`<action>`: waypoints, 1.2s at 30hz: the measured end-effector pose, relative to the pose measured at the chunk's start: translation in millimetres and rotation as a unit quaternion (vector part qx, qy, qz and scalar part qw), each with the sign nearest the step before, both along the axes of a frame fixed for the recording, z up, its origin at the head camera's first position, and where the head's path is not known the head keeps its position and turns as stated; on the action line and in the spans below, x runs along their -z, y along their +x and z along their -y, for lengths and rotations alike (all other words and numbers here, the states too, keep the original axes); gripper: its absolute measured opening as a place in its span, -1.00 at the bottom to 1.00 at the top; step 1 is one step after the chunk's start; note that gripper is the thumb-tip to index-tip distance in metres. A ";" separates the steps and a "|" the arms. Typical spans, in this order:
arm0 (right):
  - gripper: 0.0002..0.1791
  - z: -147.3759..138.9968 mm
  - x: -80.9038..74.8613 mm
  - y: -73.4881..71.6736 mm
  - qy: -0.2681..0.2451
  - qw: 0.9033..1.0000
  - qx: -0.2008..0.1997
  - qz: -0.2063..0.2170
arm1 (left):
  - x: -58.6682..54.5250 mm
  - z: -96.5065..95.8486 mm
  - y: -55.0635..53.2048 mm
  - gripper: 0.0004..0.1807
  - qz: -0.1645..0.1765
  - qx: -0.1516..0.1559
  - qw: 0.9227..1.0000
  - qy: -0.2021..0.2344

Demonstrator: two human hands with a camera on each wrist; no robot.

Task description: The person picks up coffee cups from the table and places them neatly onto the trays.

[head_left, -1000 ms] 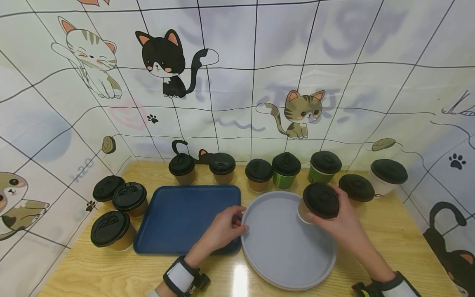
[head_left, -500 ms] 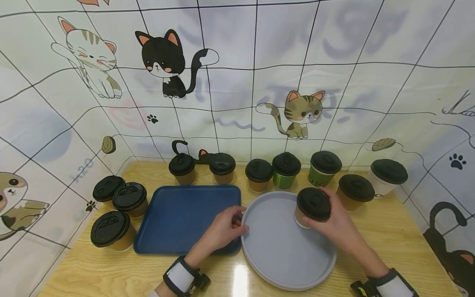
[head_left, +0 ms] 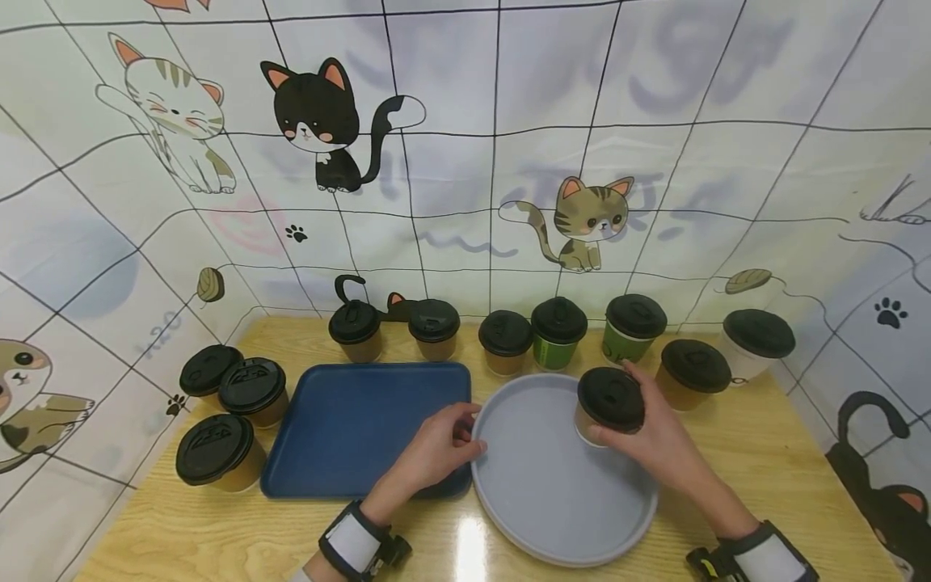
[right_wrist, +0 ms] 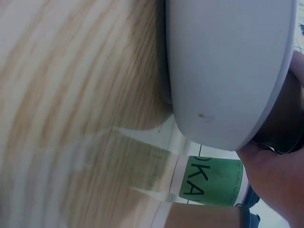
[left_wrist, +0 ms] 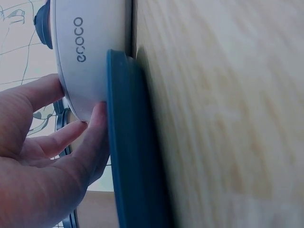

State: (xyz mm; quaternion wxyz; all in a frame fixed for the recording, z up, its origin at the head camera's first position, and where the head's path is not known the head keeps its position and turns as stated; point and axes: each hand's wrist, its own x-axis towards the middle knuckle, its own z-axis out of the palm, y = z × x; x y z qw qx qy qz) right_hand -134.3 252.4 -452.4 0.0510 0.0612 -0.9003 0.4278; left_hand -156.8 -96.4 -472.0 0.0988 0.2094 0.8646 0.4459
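Observation:
In the head view, my right hand (head_left: pixel 662 440) grips a paper coffee cup (head_left: pixel 609 400) with a black lid around its side. This cup is upright at the far right part of a round grey tray (head_left: pixel 541 501); its base shows too little to tell whether it touches the tray. My left hand (head_left: pixel 435 446) holds the tray's left edge with thumb and fingertips. Closer up, the left wrist view has those fingers (left_wrist: pixel 47 90) on the pale tray wall (left_wrist: pixel 88 61), marked "ecoco", next to a blue tray (left_wrist: pixel 126 142).
The blue rectangular tray lies left of the round one. Three lidded cups, including one (head_left: pixel 221 453) in front, stand at its left. Along the back wall are several more, among them a green cup (head_left: pixel 558 333) and a white cup (head_left: pixel 756 343). A brown cup (head_left: pixel 692 376) stands right.
My right hand has brought the cup a little left and nearer over the round tray, then almost stopped. The left hand stays at the tray's edge.

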 end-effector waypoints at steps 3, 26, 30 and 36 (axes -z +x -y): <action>0.42 -3.8 -2.3 2.7 -0.014 1.000 -0.004 -0.001 | -0.8 0.2 0.1 -0.42 -0.001 0.001 1.000 0.000; -0.59 -72.2 -17.1 23.8 -0.093 0.962 0.176 -0.187 | -5.8 4.3 5.2 -0.47 0.012 -0.016 0.999 0.031; -0.60 -74.5 -18.7 23.0 -0.085 0.958 0.211 -0.173 | -11.4 11.8 3.0 -0.59 0.017 -0.035 0.999 0.029; -0.30 -74.8 -18.0 16.5 -0.076 0.967 0.209 -0.127 | -9.5 15.3 3.4 -0.66 0.002 -0.043 0.999 0.014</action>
